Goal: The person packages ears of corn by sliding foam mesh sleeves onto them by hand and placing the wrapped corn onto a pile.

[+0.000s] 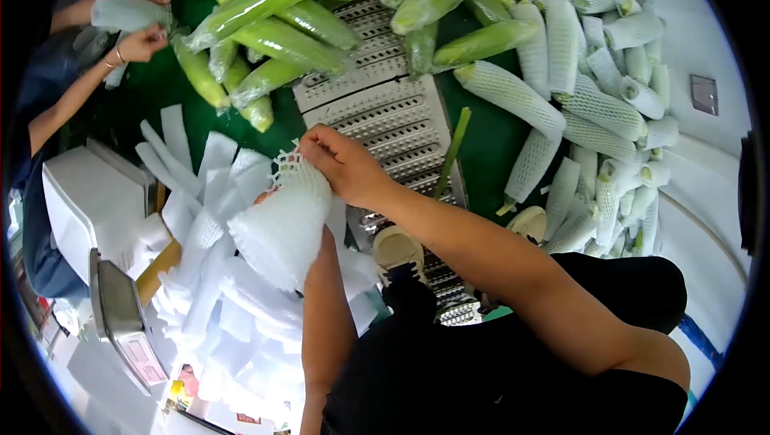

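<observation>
A white foam net sleeve hangs between my hands, its wide end toward the lower left. My right hand pinches the netted top edge of it. Most of my left hand is inside or behind the sleeve; only a bit of the fingers shows through, and the forearm rises from below. Under the sleeve lies a heap of loose white foam sleeves. Beyond my hands, several long green vegetables in clear film are piled up.
Many vegetables in foam sleeves are stacked at the right. A slotted metal grate crosses the green floor. A green stalk lies there. At the upper left another person's hands hold a foam sleeve. White boxes stand left.
</observation>
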Tool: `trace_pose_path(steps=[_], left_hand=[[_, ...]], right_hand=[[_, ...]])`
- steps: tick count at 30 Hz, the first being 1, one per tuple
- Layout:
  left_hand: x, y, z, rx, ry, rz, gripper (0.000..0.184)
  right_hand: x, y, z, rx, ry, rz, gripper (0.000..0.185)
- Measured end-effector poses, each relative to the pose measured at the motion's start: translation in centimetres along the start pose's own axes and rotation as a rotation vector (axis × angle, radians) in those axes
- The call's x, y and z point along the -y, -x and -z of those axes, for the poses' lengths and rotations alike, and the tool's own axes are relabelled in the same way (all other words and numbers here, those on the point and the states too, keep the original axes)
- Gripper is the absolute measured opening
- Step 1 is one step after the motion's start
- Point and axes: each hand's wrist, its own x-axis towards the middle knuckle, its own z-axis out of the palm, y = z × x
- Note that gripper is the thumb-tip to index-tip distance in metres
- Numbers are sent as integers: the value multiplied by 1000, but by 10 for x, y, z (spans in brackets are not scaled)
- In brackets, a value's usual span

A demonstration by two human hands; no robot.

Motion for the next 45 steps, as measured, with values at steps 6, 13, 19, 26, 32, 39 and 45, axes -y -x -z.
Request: trace_pose_path(steps=[6, 13, 19, 26, 32, 39, 45], left_hand=[[-108, 19, 8, 79, 467, 168, 14], [-77, 0, 32, 293, 779, 167, 35], [-169, 0, 27, 450, 640, 457, 35], [-130, -9, 19, 427, 999, 761, 22], [-65, -10, 6, 222, 728, 491, 22], [29, -23, 4, 232, 216, 19, 27], [-165, 28, -47, 873, -333, -801, 36]], right_hand=[[-14, 10, -1, -24, -204, -43, 18], [-1, 17, -18, -109, -173, -148, 20], [0, 21, -6, -101, -164, -135, 20], [-3, 8, 7, -62, -314, -97, 23], [-57, 0, -3, -137, -87, -79, 22], [-63, -3, 1, -92, 527, 370, 39], [-52, 70, 83, -56, -13, 60, 41]])
